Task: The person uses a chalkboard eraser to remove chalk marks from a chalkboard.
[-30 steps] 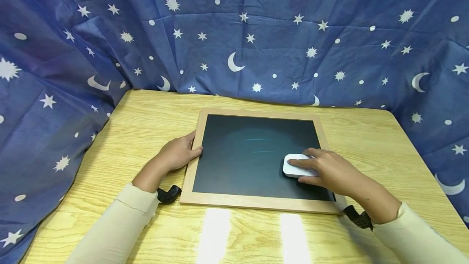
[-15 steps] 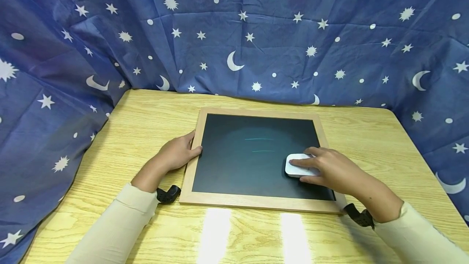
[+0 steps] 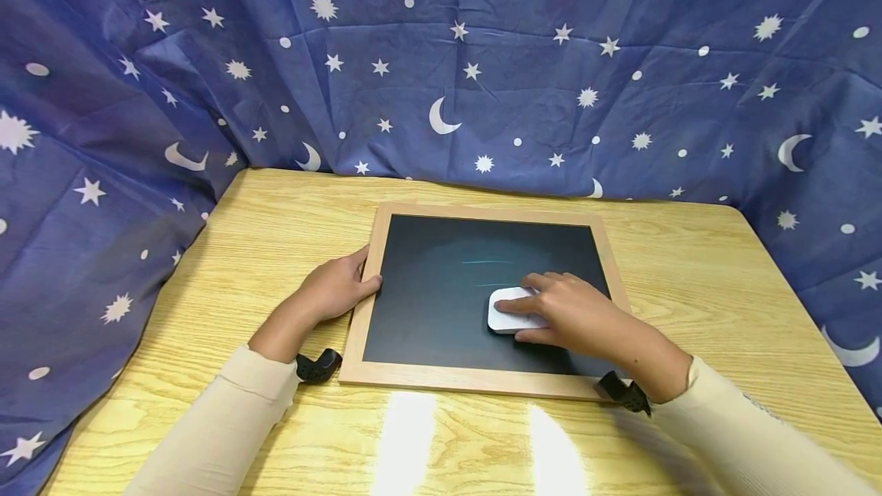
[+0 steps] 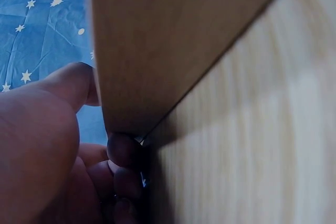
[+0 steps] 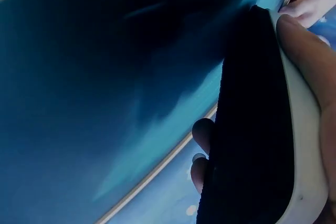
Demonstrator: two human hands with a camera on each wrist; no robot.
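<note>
A small blackboard [image 3: 441, 305] in a light wooden frame [image 3: 475, 379] lies on the table. My left hand [image 3: 331, 289] grips the frame's left side, thumb on top; in the left wrist view its fingers [image 4: 123, 150] curl against the lower edge. My right hand [image 3: 575, 312] holds a white blackboard eraser [image 3: 508, 312] over the board, right of its middle. The eraser's black felt side [image 5: 252, 129] shows in the right wrist view, fingers and thumb on opposite sides. Two thin pale blue lines [image 3: 487, 262] run across the board, above the eraser.
The wooden table [image 3: 289, 205] extends around the board. A blue curtain [image 3: 386, 60] with white stars and moons hangs at the back and both sides. Black wrist cameras [image 3: 319, 366] sit below each hand, near the frame.
My right hand first slid slightly right with the eraser, then moved clearly left toward the board's middle. My left hand stays on the frame. The board has not visibly moved.
</note>
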